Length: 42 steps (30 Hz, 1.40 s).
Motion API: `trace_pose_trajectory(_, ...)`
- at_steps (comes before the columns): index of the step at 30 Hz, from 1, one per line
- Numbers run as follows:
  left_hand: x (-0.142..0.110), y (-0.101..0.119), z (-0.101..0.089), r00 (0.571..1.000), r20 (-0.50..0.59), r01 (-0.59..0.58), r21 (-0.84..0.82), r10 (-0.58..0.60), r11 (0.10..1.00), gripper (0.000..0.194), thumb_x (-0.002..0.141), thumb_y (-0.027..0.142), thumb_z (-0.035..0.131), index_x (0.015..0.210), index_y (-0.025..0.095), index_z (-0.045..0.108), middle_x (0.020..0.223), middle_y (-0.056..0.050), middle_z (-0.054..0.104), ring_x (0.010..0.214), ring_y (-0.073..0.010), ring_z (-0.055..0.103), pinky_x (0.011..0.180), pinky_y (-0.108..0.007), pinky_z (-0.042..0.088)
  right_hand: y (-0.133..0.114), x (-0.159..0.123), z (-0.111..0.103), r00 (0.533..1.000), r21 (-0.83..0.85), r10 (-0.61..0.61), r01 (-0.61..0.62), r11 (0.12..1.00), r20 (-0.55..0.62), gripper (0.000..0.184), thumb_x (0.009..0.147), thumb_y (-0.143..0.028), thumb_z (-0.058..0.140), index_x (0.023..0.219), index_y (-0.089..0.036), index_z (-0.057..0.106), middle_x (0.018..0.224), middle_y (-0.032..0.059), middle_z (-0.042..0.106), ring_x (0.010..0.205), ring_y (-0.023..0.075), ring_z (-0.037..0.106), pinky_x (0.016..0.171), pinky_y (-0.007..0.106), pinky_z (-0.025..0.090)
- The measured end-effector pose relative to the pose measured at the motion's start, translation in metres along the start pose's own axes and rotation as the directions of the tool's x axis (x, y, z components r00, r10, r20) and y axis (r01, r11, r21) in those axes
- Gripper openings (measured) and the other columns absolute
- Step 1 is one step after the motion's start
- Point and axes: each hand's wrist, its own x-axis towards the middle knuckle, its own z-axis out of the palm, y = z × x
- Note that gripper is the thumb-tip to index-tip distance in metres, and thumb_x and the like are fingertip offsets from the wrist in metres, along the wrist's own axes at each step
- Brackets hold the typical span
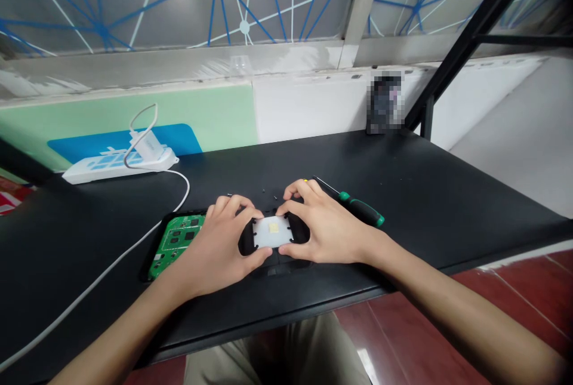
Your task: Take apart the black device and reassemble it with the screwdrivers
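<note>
As L hand (228,239) & R hand (331,224) pinch the white plate (268,238) b/w them, near the green board (179,236), squeezing too hard could bend it; a bump could lose tiny bits (276,197).

Left hand (226,239) and right hand (329,224) face each other, curled, thumbs close.

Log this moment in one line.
left hand: at white plate's left end | right hand: at its right end | green circuit board: beside left hand | screwdriver: on table, beyond right hand
</note>
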Motion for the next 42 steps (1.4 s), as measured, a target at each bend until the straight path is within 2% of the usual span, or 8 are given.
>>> trace_pose_trajectory(13,-0.001,0.001,0.001,1.0,0.024,0.001,-0.018,-0.001,1.0,0.027,0.086,0.04,0.071,0.108,0.025,0.063,0.122,-0.006,0.057,0.109,-0.0304,0.047,0.096,-0.05,0.04,0.003,-0.002,-0.002,0.999,0.004,-0.015,0.015,1.0,0.036,0.05,0.081,-0.053,0.076,0.114,-0.017,0.07,0.126,0.015,0.053,0.114,0.0299,0.051,0.104,0.052,0.047)
trace_pose_trajectory(21,0.0,0.001,0.002,1.0,0.024,-0.007,-0.017,0.007,1.0,0.03,0.086,0.041,0.07,0.112,0.028,0.065,0.123,-0.006,0.058,0.11,-0.0312,0.048,0.096,-0.049,0.041,0.004,-0.002,-0.004,0.997,0.002,-0.024,0.024,1.0,0.071,0.051,0.082,-0.055,0.075,0.117,-0.018,0.068,0.127,0.0148,0.054,0.117,0.0311,0.054,0.11,0.059,0.041)
trace_pose_trajectory(30,0.0,0.003,0.002,1.0,0.028,-0.002,-0.017,0.002,1.0,0.036,0.087,0.041,0.069,0.119,0.026,0.062,0.123,-0.006,0.059,0.11,-0.0303,0.048,0.098,-0.051,0.04,0.005,-0.002,-0.003,0.996,0.031,-0.037,0.035,0.999,0.087,0.049,0.083,-0.051,0.075,0.12,-0.02,0.067,0.128,0.0129,0.053,0.118,0.0285,0.054,0.11,0.053,0.043)
trace_pose_trajectory(35,0.0,0.003,0.002,1.0,0.025,-0.008,-0.009,0.009,1.0,0.03,0.088,0.042,0.068,0.113,0.026,0.064,0.123,-0.005,0.059,0.109,-0.0305,0.049,0.096,-0.051,0.04,0.004,-0.002,-0.005,0.995,0.051,-0.05,0.045,0.998,0.089,0.051,0.082,-0.053,0.076,0.12,-0.019,0.068,0.126,0.0134,0.054,0.118,0.0285,0.055,0.107,0.051,0.046)
trace_pose_trajectory(37,-0.001,0.003,0.002,1.0,0.018,-0.001,-0.007,0.001,1.0,0.031,0.087,0.042,0.069,0.113,0.027,0.064,0.123,-0.006,0.06,0.109,-0.031,0.049,0.095,-0.051,0.04,0.005,0.0,-0.006,0.999,0.052,-0.044,0.043,0.998,0.024,0.047,0.087,-0.052,0.071,0.122,-0.02,0.068,0.124,0.0122,0.057,0.116,0.0274,0.056,0.105,0.048,0.048)
trace_pose_trajectory(39,-0.001,0.004,0.002,1.0,0.009,0.003,-0.005,-0.003,1.0,0.03,0.087,0.041,0.069,0.113,0.027,0.064,0.123,-0.006,0.06,0.109,-0.0312,0.05,0.095,-0.051,0.041,0.01,0.001,-0.007,0.989,0.019,0.049,-0.047,0.999,-0.143,0.035,0.097,-0.045,0.058,0.119,-0.019,0.068,0.117,0.0111,0.062,0.11,0.0256,0.058,0.1,0.045,0.05)
trace_pose_trajectory(41,-0.001,0.005,0.002,1.0,0.006,-0.002,-0.004,0.002,1.0,0.028,0.088,0.04,0.068,0.112,0.026,0.064,0.122,-0.006,0.062,0.109,-0.0314,0.051,0.096,-0.051,0.041,0.017,0.003,-0.007,0.928,-0.047,0.199,-0.224,0.973,-0.315,0.03,0.101,-0.035,0.049,0.115,-0.017,0.068,0.109,0.0115,0.066,0.104,0.0256,0.062,0.092,0.042,0.053)
trace_pose_trajectory(42,-0.001,0.005,0.001,1.0,0.009,-0.008,-0.007,0.008,1.0,0.028,0.088,0.039,0.067,0.113,0.026,0.064,0.123,-0.006,0.062,0.11,-0.0315,0.051,0.096,-0.051,0.041,0.021,0.003,-0.007,0.898,-0.086,0.264,-0.312,0.946,-0.352,0.03,0.101,-0.033,0.048,0.113,-0.016,0.068,0.106,0.0119,0.067,0.101,0.0263,0.064,0.088,0.042,0.054)
